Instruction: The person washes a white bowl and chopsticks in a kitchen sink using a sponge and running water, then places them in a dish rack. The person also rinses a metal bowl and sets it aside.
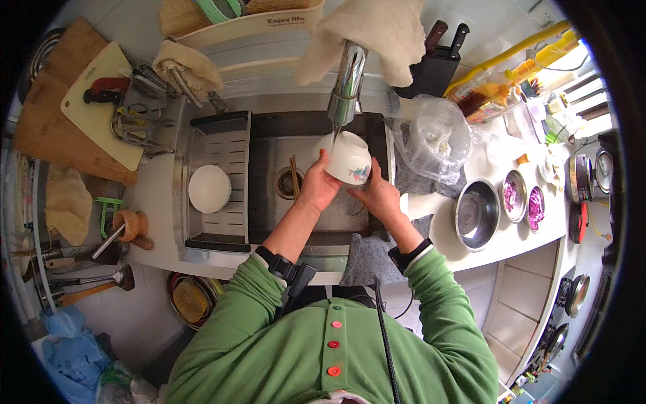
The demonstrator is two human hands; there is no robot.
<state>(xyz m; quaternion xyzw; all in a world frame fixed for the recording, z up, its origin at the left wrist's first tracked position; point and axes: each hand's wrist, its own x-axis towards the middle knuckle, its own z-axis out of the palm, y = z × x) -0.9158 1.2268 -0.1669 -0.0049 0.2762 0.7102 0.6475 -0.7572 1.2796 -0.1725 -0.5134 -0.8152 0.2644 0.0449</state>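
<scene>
A white bowl (346,157) with a coloured painted motif is tilted on its side over the sink (335,217), its foot facing up toward the tap. My left hand (319,184) grips it from the left, thumb along its side. On the other side my right hand (378,197) holds its lower right edge. A thin stream of water from the chrome tap (344,96) runs down onto the bowl. Below, a pair of wooden chopsticks (294,177) leans across the sink drain (282,184). Another white bowl (209,189) rests on the slatted draining rack (222,144) at left.
Right of the sink, a clear plastic bag (434,136) sits near a steel bowl (477,214) and two smaller bowls with shredded purple cabbage (536,209). A grey cloth (366,260) hangs over the front edge. Behind stands a knife block (429,70); cutting boards (96,111) lean at left.
</scene>
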